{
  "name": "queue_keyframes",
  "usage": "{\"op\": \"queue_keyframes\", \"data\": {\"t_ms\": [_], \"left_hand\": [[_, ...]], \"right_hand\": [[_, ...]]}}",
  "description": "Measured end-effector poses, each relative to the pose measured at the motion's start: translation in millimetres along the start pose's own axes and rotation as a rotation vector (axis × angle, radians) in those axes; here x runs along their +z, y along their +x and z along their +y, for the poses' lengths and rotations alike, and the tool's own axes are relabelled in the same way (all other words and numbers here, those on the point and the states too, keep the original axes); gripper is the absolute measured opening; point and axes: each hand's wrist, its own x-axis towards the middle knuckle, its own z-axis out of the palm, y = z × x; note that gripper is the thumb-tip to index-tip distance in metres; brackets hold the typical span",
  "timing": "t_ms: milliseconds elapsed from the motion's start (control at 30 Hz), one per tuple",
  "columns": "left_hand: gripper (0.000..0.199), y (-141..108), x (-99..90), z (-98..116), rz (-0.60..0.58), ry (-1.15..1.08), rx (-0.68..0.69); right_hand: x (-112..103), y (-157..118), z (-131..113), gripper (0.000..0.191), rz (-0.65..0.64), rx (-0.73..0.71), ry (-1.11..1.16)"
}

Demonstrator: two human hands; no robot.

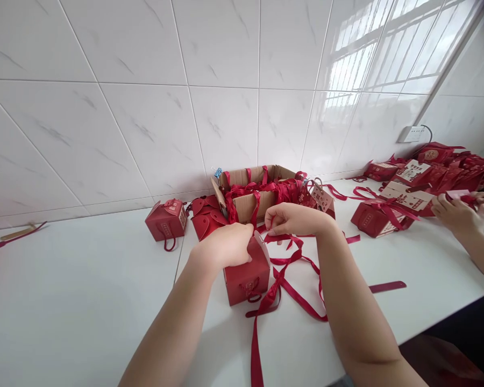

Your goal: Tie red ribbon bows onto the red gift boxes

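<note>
A red gift box [242,284] with a cord handle on its side stands on the white table in front of me. My left hand [228,247] is closed over its top edge. Just right of the box top, my right hand [293,219] has its fingers curled together in a pinch on a red ribbon [278,237]. More of the ribbon loops loosely over the table to the right of the box, and one end trails toward the front edge. Part of a dark red strap [264,311] lies beside the box's base.
Behind my hands an open cardboard carton [242,207] is full of red ribbons. A closed red box [167,219] stands to the left. At right, another person's hands [462,215] work beside several red boxes [383,217]. A tiled wall [226,129] backs the table.
</note>
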Motion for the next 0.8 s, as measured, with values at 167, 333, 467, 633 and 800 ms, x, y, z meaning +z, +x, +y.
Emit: {"op": "queue_keyframes", "data": {"t_ms": [167,333,467,633,800], "left_hand": [[0.014,8.6,4.0,-4.5,-0.023,0.007,0.006],[0.018,13.2,4.4,-5.6,-0.058,0.022,-0.011],[0.015,9.9,2.2,-5.6,-0.072,0.011,-0.007],[0.029,6.8,1.1,-6.6,-0.048,0.001,0.005],[0.037,6.8,1.1,-6.3,-0.011,-0.079,-0.021]], "right_hand": [[1.9,2.2,-3.8,0.008,0.003,-0.012,0.032],[5.0,6.8,-9.9,0.008,-0.039,-0.021,0.006],[8.3,11.1,-14.1,0.010,-0.063,-0.032,-0.035],[9.6,12.4,-16.1,0.006,-0.075,-0.025,-0.056],[9.9,12.1,-15.3,0.006,-0.064,-0.042,-0.038]]}}
